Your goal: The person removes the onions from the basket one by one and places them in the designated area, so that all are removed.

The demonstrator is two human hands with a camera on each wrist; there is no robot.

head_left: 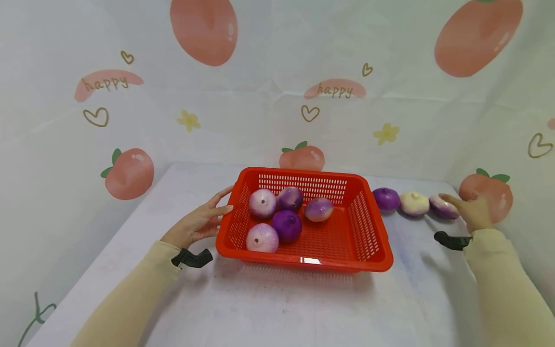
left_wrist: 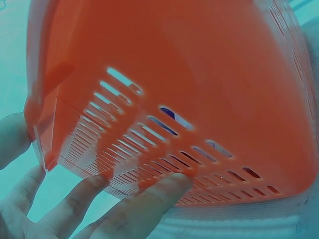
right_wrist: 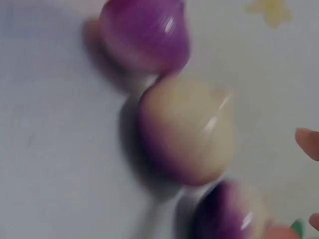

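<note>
A red perforated plastic basket (head_left: pixel 308 264) stands on the table with several purple and whitish onions (head_left: pixel 286 225) in its left and middle part. My left hand (head_left: pixel 197 224) rests against the basket's left end; in the left wrist view its fingers (left_wrist: pixel 149 206) lie extended along the slotted outer wall. Right of the basket, a purple onion (head_left: pixel 386 199), a pale onion (head_left: pixel 414 204) and a purple-and-white onion (head_left: pixel 444 206) form a row. At the last of these is my right hand (head_left: pixel 474 212), fingers spread, one fingertip apparently touching its right side.
A pale, faintly marbled table (head_left: pixel 269 313) bears everything. White cloth (head_left: pixel 260 125) printed with peaches and hearts stands behind and along the sides. Each wrist carries a black mount (head_left: pixel 453 241).
</note>
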